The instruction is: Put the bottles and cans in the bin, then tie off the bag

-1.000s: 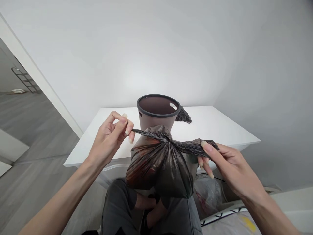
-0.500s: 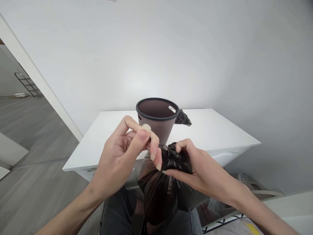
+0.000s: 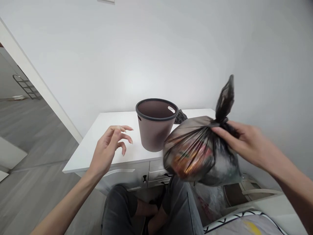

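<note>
Head view, bag point(image 3: 190, 153) in hand point(image 3: 246, 143), bin point(image 3: 155, 132) near table edge point(image 3: 97, 165)

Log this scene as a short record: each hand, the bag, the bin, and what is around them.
Left hand: fingers spread and curled, holding nothing, left of the bin
Right hand: gripping the black bag at its gathered neck
Bag state: neck cinched, a loose tail pointing up, coloured contents showing through the thin plastic
Bin: upright on the white cabinet, dark rim, handle slots below it
Behind the bin: crumpled black plastic, partly hidden
Unclear: the bin's bottom, hidden by its near wall
</note>
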Tool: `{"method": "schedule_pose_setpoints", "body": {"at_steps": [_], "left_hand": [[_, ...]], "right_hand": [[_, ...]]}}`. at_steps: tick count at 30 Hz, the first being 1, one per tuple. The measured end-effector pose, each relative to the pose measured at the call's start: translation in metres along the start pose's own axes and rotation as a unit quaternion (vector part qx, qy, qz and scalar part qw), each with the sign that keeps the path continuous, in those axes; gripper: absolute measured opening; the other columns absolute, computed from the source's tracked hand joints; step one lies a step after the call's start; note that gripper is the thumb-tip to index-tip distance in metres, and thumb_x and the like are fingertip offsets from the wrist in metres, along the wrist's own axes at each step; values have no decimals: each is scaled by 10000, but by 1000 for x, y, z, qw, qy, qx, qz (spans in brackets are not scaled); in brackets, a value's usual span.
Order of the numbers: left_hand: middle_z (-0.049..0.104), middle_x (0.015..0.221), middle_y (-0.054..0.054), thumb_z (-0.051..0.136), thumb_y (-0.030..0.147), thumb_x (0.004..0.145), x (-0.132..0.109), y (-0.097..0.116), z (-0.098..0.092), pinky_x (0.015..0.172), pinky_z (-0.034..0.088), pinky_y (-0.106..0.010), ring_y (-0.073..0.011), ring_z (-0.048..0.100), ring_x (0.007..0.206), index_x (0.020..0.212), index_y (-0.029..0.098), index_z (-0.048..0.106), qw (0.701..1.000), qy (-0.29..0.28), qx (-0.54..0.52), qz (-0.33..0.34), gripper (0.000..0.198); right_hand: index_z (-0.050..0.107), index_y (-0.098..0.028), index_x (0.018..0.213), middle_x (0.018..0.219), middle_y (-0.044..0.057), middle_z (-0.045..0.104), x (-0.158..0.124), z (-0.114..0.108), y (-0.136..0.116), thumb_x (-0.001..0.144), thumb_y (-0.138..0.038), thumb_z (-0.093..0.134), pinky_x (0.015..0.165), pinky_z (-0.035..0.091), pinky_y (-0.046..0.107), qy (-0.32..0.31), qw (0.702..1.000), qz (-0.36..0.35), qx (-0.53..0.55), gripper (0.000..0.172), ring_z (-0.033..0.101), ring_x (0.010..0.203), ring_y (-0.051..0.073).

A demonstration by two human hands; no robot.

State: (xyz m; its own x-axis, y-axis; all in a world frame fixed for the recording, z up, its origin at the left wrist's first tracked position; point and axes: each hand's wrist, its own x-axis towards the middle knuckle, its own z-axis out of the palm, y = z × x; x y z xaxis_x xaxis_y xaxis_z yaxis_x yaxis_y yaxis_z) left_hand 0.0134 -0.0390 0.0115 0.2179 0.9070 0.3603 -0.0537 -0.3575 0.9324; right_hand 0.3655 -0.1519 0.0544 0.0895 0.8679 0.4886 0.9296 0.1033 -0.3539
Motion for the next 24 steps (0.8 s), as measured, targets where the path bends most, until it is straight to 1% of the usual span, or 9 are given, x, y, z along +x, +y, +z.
{"method": "schedule_pose_setpoints", "body": {"at_steps": [2, 3, 6, 8, 9, 12, 16, 20, 24], "left_hand": [[670, 1205, -123, 643, 656, 957, 9, -28, -15, 493, 454, -236, -167, 639, 797, 953, 188, 632, 998, 41, 22, -48, 468], [668, 1159, -116, 652, 682, 936, 14, -43, -22, 500, 447, -238, -162, 620, 785, 939, 182, 630, 996, 58, 34, -65, 500], [660, 1045, -94, 651, 764, 876, 26, -87, -42, 512, 442, -247, -161, 591, 754, 908, 176, 619, 987, 93, 93, -95, 589], [655, 991, -83, 631, 807, 852, 32, -112, -52, 509, 442, -254, -161, 578, 723, 882, 178, 610, 980, 99, 137, -109, 630], [654, 967, -76, 618, 823, 846, 35, -122, -56, 509, 443, -258, -159, 574, 706, 873, 179, 607, 976, 100, 156, -114, 645], [644, 844, -39, 575, 855, 841, 37, -147, -63, 509, 424, -267, -140, 535, 606, 861, 187, 602, 967, 100, 195, -128, 669], [603, 707, 5, 546, 847, 857, 36, -160, -63, 499, 370, -266, -122, 465, 513, 848, 198, 596, 960, 102, 224, -132, 651], [643, 747, -18, 535, 820, 875, 34, -160, -60, 514, 380, -266, -142, 519, 563, 854, 204, 591, 958, 106, 238, -118, 619], [660, 771, -27, 535, 784, 893, 32, -163, -61, 530, 389, -268, -147, 536, 575, 842, 208, 581, 958, 105, 241, -116, 580]], "right_hand": [[615, -248, 798, 541, 6, 537, 7, -4, 29, 1023, -587, 501, 509, 313, 313, 36, 997, 36, -52, 422, 422, 499, 185], [603, -253, 788, 533, 9, 524, 12, -5, 45, 1021, -588, 511, 522, 300, 322, 48, 995, 47, -78, 419, 406, 500, 187], [596, -255, 812, 649, 73, 640, 34, 3, 90, 1032, -581, 512, 591, 306, 356, 56, 990, 54, -120, 402, 472, 548, 209], [623, -244, 864, 766, 125, 712, 52, 15, 117, 1042, -562, 503, 630, 320, 364, 53, 989, 56, -130, 384, 542, 621, 235], [636, -237, 867, 783, 137, 725, 62, 22, 130, 1042, -548, 498, 637, 321, 363, 63, 986, 70, -135, 383, 568, 646, 247], [681, -220, 896, 816, 138, 752, 85, 45, 161, 1031, -515, 505, 653, 345, 351, 57, 983, 115, -132, 369, 640, 730, 282], [720, -193, 929, 899, 150, 778, 100, 69, 183, 1009, -498, 513, 684, 405, 350, 42, 980, 156, -112, 378, 688, 815, 303], [755, -170, 974, 922, 163, 787, 106, 81, 190, 997, -484, 509, 688, 435, 349, 42, 974, 196, -108, 399, 700, 827, 300], [774, -158, 1023, 984, 175, 796, 111, 88, 194, 981, -463, 540, 702, 443, 356, 10, 968, 223, -112, 387, 713, 865, 311]]}}
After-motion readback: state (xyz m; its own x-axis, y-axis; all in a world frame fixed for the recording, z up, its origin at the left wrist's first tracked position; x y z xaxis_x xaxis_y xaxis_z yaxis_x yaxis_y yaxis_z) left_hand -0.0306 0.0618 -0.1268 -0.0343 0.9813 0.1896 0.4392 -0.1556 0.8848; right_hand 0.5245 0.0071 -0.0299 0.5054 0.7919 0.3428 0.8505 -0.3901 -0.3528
